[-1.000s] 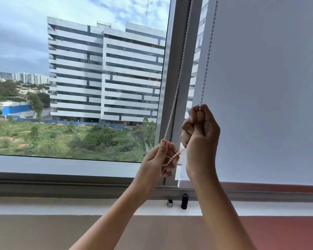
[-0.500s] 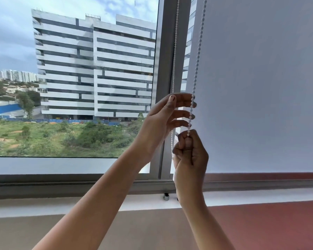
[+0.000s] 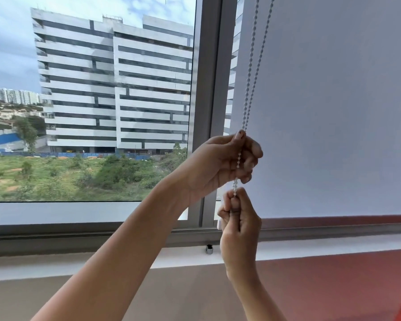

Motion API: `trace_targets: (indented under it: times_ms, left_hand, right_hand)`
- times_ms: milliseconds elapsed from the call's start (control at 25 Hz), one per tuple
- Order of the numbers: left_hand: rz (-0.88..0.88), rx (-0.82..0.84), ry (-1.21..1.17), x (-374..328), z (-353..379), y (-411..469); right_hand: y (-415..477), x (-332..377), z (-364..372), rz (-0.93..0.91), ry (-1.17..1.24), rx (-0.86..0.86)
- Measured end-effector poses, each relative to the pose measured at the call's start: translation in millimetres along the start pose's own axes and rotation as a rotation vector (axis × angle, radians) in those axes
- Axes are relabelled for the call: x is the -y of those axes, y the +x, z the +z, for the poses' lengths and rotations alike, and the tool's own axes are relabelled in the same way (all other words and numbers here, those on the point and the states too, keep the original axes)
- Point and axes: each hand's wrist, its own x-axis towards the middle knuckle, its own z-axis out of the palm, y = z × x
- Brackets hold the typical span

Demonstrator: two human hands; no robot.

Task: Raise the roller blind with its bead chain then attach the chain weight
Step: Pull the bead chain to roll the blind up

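A white roller blind (image 3: pixel 333 112) covers the right window pane, its lower edge just above the sill. Two strands of white bead chain (image 3: pixel 252 72) hang down along the blind's left edge. My left hand (image 3: pixel 220 163) is closed on the chain at mid height, thumb up. Directly below it my right hand (image 3: pixel 240 218) is a fist pinching the same chain. A small silver and black piece, perhaps part of the chain weight (image 3: pixel 209 249), stands on the sill to the left of my right wrist.
A grey window frame post (image 3: pixel 208 89) stands left of the chain. The white sill (image 3: pixel 125 258) runs below, with a beige and red wall under it. The left pane shows a large building and greenery outside.
My left hand went from low on the chain up above my right hand and closed on it. My right hand came down with the chain. A black piece on the sill is now hidden.
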Motion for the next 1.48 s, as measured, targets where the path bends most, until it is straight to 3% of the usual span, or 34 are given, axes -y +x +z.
trace_targets:
  times_ms: [200, 360, 440, 600, 800, 960, 1360, 1480]
  left_hand:
    - [0.11, -0.277, 0.002, 16, 13, -2]
    - [0.271, -0.389, -0.012, 20, 18, -7]
    - [0.344, -0.445, 0.022, 22, 17, -5]
    - [0.42, -0.518, 0.063, 25, 5, -5]
    - [0.549, -0.503, 0.095, 24, -2, -12]
    - [0.514, -0.553, 0.138, 43, 4, -24]
    - [0.367, -0.608, 0.224, 91, 1, -57]
    - [0.357, -0.602, 0.238, 94, 4, -57]
  right_hand:
    - [2, -2, 2, -0.023, -0.066, 0.039]
    - [1, 0, 6, -0.06, -0.032, 0.067]
    - [3, 3, 10, 0.006, 0.031, 0.129]
    - [18, 12, 11, 0.104, 0.098, 0.23]
    - [55, 27, 2, 0.145, 0.098, 0.195]
    - [80, 48, 3, 0.13, 0.17, 0.21]
    - [96, 88, 15, 0.206, 0.545, 0.452]
    - [93, 91, 16, 0.182, 0.547, 0.4]
